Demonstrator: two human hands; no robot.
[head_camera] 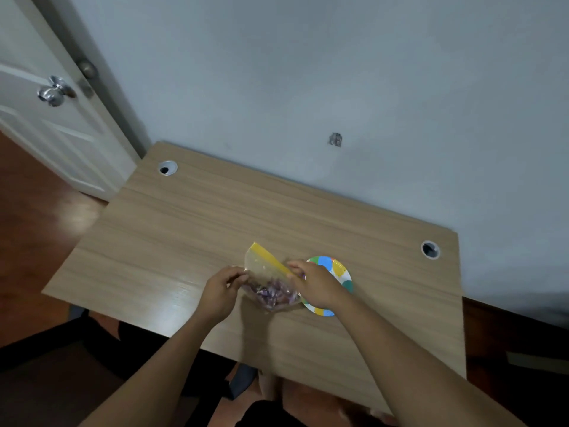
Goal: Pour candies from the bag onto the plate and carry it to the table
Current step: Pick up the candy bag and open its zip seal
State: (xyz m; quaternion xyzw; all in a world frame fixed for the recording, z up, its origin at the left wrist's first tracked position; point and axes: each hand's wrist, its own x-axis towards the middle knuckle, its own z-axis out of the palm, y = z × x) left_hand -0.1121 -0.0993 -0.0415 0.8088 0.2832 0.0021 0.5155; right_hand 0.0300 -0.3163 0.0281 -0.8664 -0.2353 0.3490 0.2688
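A clear zip bag [267, 272] with a yellow seal strip stands tilted on the wooden desk [191, 229], its seal end up. Purple-wrapped candies [271, 295] lie in its lower part. My left hand [222, 289] pinches the bag's left edge. My right hand [317, 285] grips its right edge near the yellow strip. Just right of the bag lies a small paper plate [338, 268] with coloured dots, partly hidden under my right hand. I see no candies on the visible part of the plate.
The desk stands against a grey wall and has two round cable holes [167, 167] [430, 249]. A white door with a metal knob [55, 92] is at the left. Brown floor surrounds the desk.
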